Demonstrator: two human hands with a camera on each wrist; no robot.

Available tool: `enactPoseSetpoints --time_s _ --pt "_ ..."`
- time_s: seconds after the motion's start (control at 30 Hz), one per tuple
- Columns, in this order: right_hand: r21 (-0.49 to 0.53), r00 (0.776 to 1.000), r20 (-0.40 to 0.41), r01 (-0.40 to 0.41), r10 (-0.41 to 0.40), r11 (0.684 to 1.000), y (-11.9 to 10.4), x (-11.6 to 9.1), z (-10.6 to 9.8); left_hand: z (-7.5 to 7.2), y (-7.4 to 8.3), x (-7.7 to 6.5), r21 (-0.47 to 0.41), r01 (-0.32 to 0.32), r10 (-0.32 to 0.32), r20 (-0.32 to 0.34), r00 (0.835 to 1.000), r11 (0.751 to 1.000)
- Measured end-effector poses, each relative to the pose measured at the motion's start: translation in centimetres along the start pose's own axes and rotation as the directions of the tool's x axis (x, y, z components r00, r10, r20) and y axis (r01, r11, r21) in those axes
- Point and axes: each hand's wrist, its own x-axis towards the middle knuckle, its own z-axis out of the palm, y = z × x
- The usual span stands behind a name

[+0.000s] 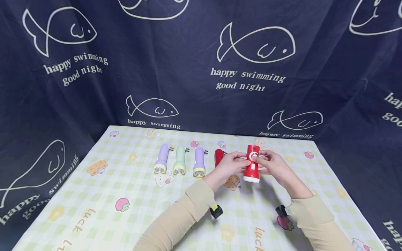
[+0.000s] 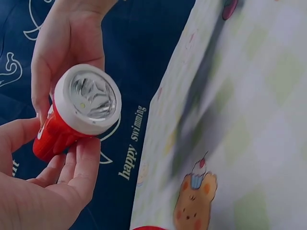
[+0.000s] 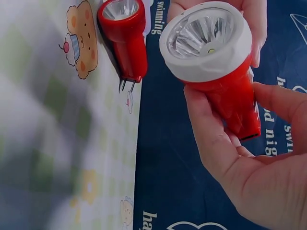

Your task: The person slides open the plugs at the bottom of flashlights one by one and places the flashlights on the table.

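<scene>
Both hands hold a red flashlight [image 1: 252, 167] with a white lens ring above the right part of the table. Its lens end points down toward the near side, and a white mark and a white switch face up. My left hand [image 1: 228, 166] grips it from the left, thumb on top and fingers beneath, as the left wrist view shows. From the right, my right hand [image 1: 276, 168] pinches it, with the thumb near the white mark. In the right wrist view the clear reflector [image 3: 204, 36] is visible, and no plug prongs show on this flashlight.
A second red flashlight [image 1: 218, 156], prongs out, lies partly behind the left hand. Left of it in a row lie a purple flashlight [image 1: 199, 160], a mint green one [image 1: 180, 158] and another purple one [image 1: 163, 157]. A dark blue fish-print curtain [image 1: 194, 69] hangs behind the checked table [image 1: 103, 195].
</scene>
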Motion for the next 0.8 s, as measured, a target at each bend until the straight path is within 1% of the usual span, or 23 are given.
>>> enactPoseSetpoints --time_s 0.2,0.43,0.6,0.8 --pt "-0.009 1.0 0.017 0.011 -0.011 1.0 -0.6 -0.3 0.6 -0.5 1.0 0.1 0.0 -0.013 0.013 -0.014 1.0 1.0" --pt "-0.056 0.998 0.046 0.034 -0.032 0.998 -1.2 -0.6 1.8 -1.5 1.8 0.4 -0.006 -0.053 0.053 -0.011 0.999 0.999" --pt "-0.069 0.998 0.058 0.041 -0.037 0.997 -1.4 -0.7 2.2 -1.9 2.0 0.2 0.008 -0.049 0.049 -0.011 0.999 0.999" --pt "-0.066 0.997 0.065 0.05 -0.046 0.997 -1.2 -0.7 2.4 -2.3 2.2 -0.2 0.031 -0.072 0.072 0.0 0.997 0.997"
